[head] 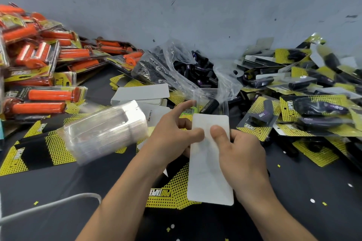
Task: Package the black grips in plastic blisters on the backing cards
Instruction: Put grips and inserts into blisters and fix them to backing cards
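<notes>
Left hand [172, 137] and right hand [242, 149] both pinch the backing card [209, 174], thumbs on top. Keep edges square; push evenly, no buckling.

Left hand [172, 135] and right hand [241, 148], bare forearms, nails seemingly trimmed short.

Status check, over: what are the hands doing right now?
Left hand and right hand both pinch the white backing card, blank side up. Black grip shows just past its far edge. Nothing in the way; blister stack lies to the left.
</notes>
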The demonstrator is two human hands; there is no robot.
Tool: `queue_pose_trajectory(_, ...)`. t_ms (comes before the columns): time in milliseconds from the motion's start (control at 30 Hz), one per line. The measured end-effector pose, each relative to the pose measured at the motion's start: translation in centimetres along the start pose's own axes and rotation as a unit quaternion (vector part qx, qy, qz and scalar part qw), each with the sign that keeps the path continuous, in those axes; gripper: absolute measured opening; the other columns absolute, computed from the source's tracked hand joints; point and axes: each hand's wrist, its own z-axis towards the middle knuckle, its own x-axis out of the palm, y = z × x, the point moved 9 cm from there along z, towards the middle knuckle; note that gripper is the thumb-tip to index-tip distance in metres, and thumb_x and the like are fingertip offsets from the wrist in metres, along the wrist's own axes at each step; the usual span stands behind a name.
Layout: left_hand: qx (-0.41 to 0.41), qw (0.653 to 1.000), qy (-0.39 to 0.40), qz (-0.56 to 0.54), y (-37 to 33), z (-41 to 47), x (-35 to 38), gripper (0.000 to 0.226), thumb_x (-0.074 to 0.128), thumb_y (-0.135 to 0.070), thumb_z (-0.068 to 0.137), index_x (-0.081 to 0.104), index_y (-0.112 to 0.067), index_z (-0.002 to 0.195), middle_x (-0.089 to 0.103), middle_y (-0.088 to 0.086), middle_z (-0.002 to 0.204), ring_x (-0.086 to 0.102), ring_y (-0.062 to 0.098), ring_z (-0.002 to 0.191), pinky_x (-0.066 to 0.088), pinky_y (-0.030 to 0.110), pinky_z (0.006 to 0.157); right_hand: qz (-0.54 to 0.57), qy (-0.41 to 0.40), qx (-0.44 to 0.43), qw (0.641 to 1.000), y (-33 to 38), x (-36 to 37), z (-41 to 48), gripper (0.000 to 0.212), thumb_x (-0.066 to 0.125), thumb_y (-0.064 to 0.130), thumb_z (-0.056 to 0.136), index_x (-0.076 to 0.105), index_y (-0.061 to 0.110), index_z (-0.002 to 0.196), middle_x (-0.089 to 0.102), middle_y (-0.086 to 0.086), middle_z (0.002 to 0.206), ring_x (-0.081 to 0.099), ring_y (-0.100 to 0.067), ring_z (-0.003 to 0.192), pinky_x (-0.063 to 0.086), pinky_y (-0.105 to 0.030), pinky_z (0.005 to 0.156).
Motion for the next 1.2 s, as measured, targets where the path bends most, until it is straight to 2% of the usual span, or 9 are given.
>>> queue_pose_trajectory(100,0.028,0.994,-0.084,0.057,-0.4,0.1,-1.3,0.027,0.081,-0.021,0.087,0.071,-0.038,0.106,0.071,0.002,0.069,0.074,0.015,0.066,0.053,0.027,0.054,0.016,0.038,0.001,0.999,0.0,0.9,-0.3,0.049,0.061,0.064,0.089,0.069,0.018,0.073,0.071,0.013,0.068,0.066,-0.008,0.06,0.05,-0.031,0.051)
queue_pose_trajectory(167,0.04,0.976,-0.176,0.124,-0.4,0.2,-2.9,0.011,0.077,-0.029,0.092,0.068,-0.034,0.09,0.069,-0.007,0.063,0.064,0.0,0.056,0.044,0.016,0.051,0.078,0.108,0.013,0.991,-0.2,2.6,-0.8,0.027,0.069,0.054,0.082,0.071,0.027,0.085,0.076,0.008,0.075,0.072,-0.011,0.068,0.06,-0.043,0.064)
queue_pose_trajectory(200,0.039,0.963,-0.22,0.152,-0.3,0.1,-3.6,0.013,0.075,-0.034,0.094,0.064,-0.033,0.086,0.066,-0.01,0.064,0.061,-0.001,0.058,0.04,0.014,0.049,0.116,0.148,0.024,0.982,-0.1,3.6,-1.1,0.017,0.07,0.043,0.079,0.071,0.033,0.091,0.078,0.005,0.081,0.075,-0.016,0.074,0.063,-0.049,0.071)
queue_pose_trajectory(333,0.027,0.93,-0.312,0.194,0.1,-0.6,-4.4,0.027,0.064,-0.048,0.098,0.058,-0.03,0.08,0.058,-0.019,0.077,0.054,-0.006,0.069,0.032,0.01,0.05,0.158,0.195,0.037,0.967,-0.4,4.8,-1.3,0.038,0.064,0.005,0.09,0.073,0.042,0.095,0.08,0.002,0.089,0.078,-0.02,0.081,0.063,-0.056,0.08)
queue_pose_trajectory(467,0.043,0.931,-0.328,0.151,0.4,-0.7,-4.3,0.035,0.063,-0.049,0.099,0.061,-0.026,0.073,0.063,-0.014,0.074,0.059,-0.01,0.07,0.039,0.004,0.055,0.159,0.153,0.049,0.974,-1.2,4.6,-1.0,0.021,0.065,0.012,0.095,0.076,0.029,0.091,0.08,0.0,0.087,0.078,-0.023,0.082,0.061,-0.058,0.081)
queue_pose_trajectory(667,0.048,0.942,-0.324,0.079,0.6,-0.6,-4.7,0.011,0.07,-0.04,0.095,0.071,-0.033,0.087,0.071,-0.018,0.069,0.065,-0.006,0.07,0.051,0.027,0.062,0.12,0.139,0.041,0.982,-1.1,4.1,-0.8,0.014,0.064,0.036,0.084,0.074,0.03,0.091,0.079,0.006,0.082,0.076,-0.015,0.076,0.062,-0.053,0.075)
queue_pose_trajectory(767,0.052,0.94,-0.323,0.098,0.2,-0.7,-4.8,0.016,0.066,-0.031,0.095,0.07,-0.036,0.081,0.07,-0.019,0.068,0.065,-0.006,0.073,0.05,0.023,0.063,0.091,0.129,0.052,0.986,-1.5,3.9,-0.8,0.013,0.068,0.027,0.094,0.074,0.018,0.087,0.078,0.006,0.081,0.075,-0.016,0.076,0.062,-0.053,0.074)
queue_pose_trajectory(933,0.062,0.93,-0.334,0.142,-0.3,-0.9,-4.9,0.024,0.06,-0.025,0.095,0.065,-0.036,0.075,0.066,-0.018,0.071,0.058,-0.016,0.075,0.041,0.004,0.059,0.045,0.122,0.041,0.991,-1.1,3.6,-0.9,0.02,0.068,0.033,0.094,0.074,0.016,0.084,0.077,0.01,0.077,0.073,-0.009,0.07,0.061,-0.047,0.067)
queue_pose_trajectory(1200,0.078,0.922,-0.333,0.185,-0.6,-1.2,-4.6,0.032,0.05,-0.022,0.097,0.059,-0.03,0.067,0.064,-0.012,0.073,0.056,0.0,0.071,0.038,0.006,0.06,0.066,0.11,0.036,0.991,-0.4,3.3,-1.2,0.042,0.059,0.042,0.099,0.069,0.013,0.071,0.071,-0.003,0.061,0.066,-0.022,0.041,0.044,-0.026,0.038)
